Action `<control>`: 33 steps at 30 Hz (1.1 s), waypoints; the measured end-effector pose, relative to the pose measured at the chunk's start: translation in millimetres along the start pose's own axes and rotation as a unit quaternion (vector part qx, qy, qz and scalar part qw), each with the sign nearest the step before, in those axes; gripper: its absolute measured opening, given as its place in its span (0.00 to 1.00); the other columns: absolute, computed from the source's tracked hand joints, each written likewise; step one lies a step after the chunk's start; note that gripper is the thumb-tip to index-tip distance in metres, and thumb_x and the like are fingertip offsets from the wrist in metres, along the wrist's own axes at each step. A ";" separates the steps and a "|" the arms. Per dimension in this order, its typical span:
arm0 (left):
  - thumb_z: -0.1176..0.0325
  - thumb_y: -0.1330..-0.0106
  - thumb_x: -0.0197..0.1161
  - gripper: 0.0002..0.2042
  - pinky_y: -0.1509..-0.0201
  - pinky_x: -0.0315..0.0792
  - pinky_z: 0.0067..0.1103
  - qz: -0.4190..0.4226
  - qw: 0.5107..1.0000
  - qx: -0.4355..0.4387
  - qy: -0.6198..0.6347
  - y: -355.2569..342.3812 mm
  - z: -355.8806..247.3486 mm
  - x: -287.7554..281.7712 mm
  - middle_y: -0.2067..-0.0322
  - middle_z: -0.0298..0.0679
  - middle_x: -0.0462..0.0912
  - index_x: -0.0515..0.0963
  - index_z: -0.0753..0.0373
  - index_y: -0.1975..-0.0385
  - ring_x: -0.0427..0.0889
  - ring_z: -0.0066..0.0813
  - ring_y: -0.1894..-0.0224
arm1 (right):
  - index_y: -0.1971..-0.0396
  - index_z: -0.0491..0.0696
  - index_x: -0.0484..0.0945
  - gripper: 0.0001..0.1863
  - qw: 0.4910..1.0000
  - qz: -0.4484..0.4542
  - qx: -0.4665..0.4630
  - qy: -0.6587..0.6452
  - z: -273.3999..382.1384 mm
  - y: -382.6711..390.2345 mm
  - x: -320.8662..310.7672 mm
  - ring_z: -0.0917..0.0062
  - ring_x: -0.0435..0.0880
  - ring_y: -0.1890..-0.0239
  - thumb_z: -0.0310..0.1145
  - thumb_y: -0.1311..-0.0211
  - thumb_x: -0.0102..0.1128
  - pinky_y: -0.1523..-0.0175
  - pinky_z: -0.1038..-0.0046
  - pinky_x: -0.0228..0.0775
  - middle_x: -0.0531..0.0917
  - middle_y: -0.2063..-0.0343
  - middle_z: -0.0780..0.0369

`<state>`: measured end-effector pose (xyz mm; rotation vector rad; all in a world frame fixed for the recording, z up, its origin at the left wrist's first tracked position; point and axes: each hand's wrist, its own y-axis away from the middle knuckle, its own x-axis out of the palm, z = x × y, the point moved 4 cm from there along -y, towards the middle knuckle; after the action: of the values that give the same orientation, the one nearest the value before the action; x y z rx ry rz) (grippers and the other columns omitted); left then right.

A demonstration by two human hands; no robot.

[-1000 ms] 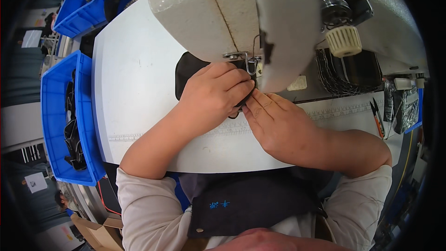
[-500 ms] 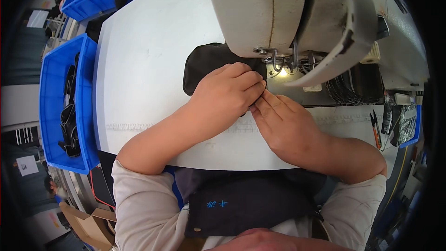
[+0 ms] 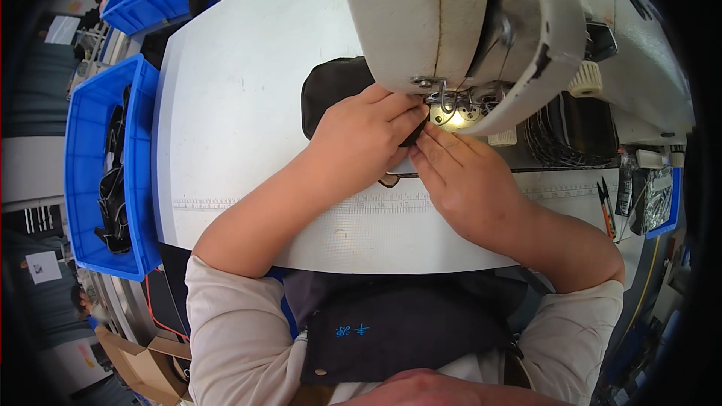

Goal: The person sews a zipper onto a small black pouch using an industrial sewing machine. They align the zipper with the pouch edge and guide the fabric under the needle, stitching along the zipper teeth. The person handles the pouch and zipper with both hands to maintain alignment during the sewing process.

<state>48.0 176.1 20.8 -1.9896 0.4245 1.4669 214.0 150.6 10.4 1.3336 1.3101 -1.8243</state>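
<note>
Through the head camera I see the black piece point(image 3: 331, 94) lying just above the centre of the frame, flat on the white table point(image 3: 233, 120), its right part covered by the left hand point(image 3: 366, 135). That hand's fingers are bent and close together, clamped on the piece near its right edge, with the thumb mostly hidden from me. The right hand point(image 3: 472, 188) comes in from the lower right, fingers side by side, tips touching the same edge; I cannot tell whether they pinch it. Just beyond the fingertips I have the lit metal plate point(image 3: 438, 115) beneath the sewing machine point(image 3: 402, 22), which fills the upper right. Right of centre, a stack of black pieces point(image 3: 590, 124) sits near the machine, and a pair of snips point(image 3: 606, 212) lies below it. At the left, a blue bin point(image 3: 89, 158) holds dark items point(image 3: 113, 207).
</note>
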 end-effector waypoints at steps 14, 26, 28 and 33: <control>0.74 0.29 0.66 0.15 0.45 0.79 0.35 0.016 0.973 -0.036 0.226 2.4 25.7 -9.6 0.51 0.48 0.87 0.85 0.62 0.45 0.86 0.47 0.50 | 0.59 0.39 0.84 0.11 0.999 -0.034 0.023 -0.029 -6.8 -3.4 -5.9 0.66 0.87 0.55 0.28 0.40 0.65 0.58 0.67 0.79 0.85 0.59 0.56; 0.66 0.35 0.73 0.16 0.43 0.78 0.34 -0.014 0.987 -0.063 0.149 5.7 17.0 -13.1 0.51 0.39 0.82 0.81 0.59 0.49 0.80 0.43 0.45 | 0.68 0.52 0.78 0.10 0.988 -0.071 0.114 0.074 -31.9 -14.5 7.9 0.71 0.85 0.68 0.34 0.45 0.72 0.68 0.68 0.77 0.82 0.68 0.67; 0.69 0.42 0.74 0.19 0.46 0.80 0.32 -0.042 0.995 -0.039 0.083 5.8 13.7 -15.7 0.52 0.37 0.82 0.81 0.58 0.49 0.80 0.41 0.48 | 0.69 0.52 0.78 0.09 0.988 -0.083 0.118 0.048 -33.6 -16.2 7.1 0.71 0.85 0.69 0.33 0.46 0.71 0.69 0.68 0.76 0.82 0.68 0.67; 0.72 0.44 0.72 0.19 0.54 0.79 0.31 -0.116 0.993 -0.017 0.032 4.1 7.9 -9.8 0.58 0.37 0.80 0.81 0.59 0.51 0.79 0.37 0.54 | 0.70 0.52 0.78 0.07 0.986 -0.115 0.125 -0.001 -39.1 -19.2 3.8 0.69 0.84 0.72 0.31 0.47 0.69 0.71 0.66 0.75 0.81 0.72 0.66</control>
<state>36.5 177.1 27.3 -2.0393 0.1885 1.2771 212.8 194.2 12.7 1.3502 1.3127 -2.2080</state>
